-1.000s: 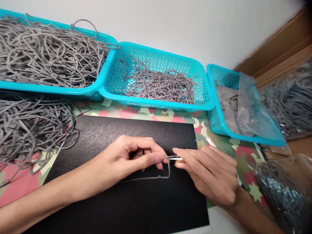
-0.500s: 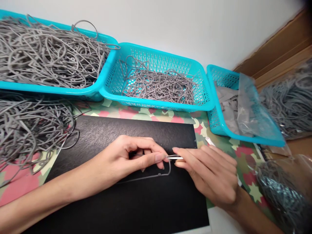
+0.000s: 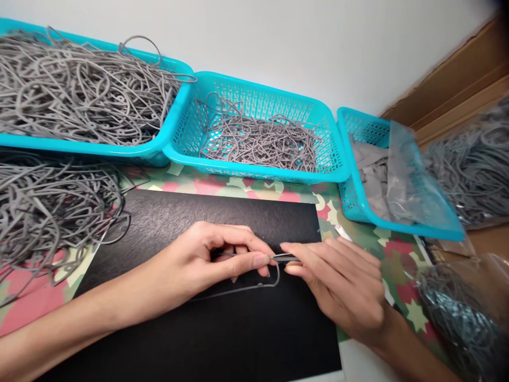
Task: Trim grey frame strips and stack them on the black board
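Over a black mat (image 3: 207, 339), my left hand (image 3: 234, 260) pinches a thin grey rubber strip (image 3: 242, 289) between thumb and forefinger. The strip curves down from the fingertips and runs left beneath the hand. My right hand (image 3: 338, 276) grips a slim metal tool (image 3: 284, 258), which looks like tweezers; its tip touches the strip at my left fingertips. Most of the tool is hidden inside my right hand.
Blue baskets stand behind the mat: a full one (image 3: 155, 146) left, one with thinner strips (image 3: 254, 172), and one holding plastic bags (image 3: 360, 204). Loose grey strips (image 3: 51, 212) lie left. Bagged strips (image 3: 457, 313) and a cardboard box (image 3: 449, 85) are right.
Both hands stay in nearly the same place. The tool has turned slightly in my right hand and looks darker. The camera view has shifted a little.
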`<control>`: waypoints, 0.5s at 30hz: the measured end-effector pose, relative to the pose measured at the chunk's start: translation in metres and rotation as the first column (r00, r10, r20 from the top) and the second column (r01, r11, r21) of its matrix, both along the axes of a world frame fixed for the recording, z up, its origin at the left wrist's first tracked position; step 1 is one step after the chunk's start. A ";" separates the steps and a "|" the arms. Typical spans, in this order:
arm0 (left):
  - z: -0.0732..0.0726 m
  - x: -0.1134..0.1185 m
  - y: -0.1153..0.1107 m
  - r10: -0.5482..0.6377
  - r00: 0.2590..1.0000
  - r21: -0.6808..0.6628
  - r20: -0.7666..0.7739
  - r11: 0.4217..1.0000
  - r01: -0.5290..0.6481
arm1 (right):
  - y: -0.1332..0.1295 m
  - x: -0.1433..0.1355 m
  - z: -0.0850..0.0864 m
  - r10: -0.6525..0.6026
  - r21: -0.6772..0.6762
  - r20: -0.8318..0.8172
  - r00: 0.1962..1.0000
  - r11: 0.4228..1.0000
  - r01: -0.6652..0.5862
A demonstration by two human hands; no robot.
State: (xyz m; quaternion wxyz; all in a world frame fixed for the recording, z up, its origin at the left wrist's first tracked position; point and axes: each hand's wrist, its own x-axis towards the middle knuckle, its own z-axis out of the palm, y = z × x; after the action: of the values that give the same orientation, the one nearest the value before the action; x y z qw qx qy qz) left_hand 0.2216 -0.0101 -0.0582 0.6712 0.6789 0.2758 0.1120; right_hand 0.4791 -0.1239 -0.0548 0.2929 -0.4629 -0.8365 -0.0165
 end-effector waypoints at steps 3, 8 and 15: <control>-0.001 0.000 0.000 0.006 1.000 0.010 0.003 1.000 -0.006 | 0.001 0.000 0.000 0.007 -0.006 -0.001 1.000 1.000 -0.007; 0.000 0.000 0.000 0.020 1.000 0.045 -0.007 0.999 -0.019 | 0.002 -0.001 0.003 0.009 -0.004 0.003 1.000 1.000 -0.009; 0.001 0.001 -0.002 0.053 0.999 0.032 -0.004 0.998 -0.053 | 0.001 0.000 0.002 0.017 -0.039 -0.033 0.999 0.999 -0.018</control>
State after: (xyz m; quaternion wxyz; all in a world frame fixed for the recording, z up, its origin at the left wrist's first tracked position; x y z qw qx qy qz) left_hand 0.2222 -0.0126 -0.0574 0.6564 0.6822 0.2936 0.1325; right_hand 0.4789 -0.1226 -0.0529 0.2976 -0.4616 -0.8356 0.0103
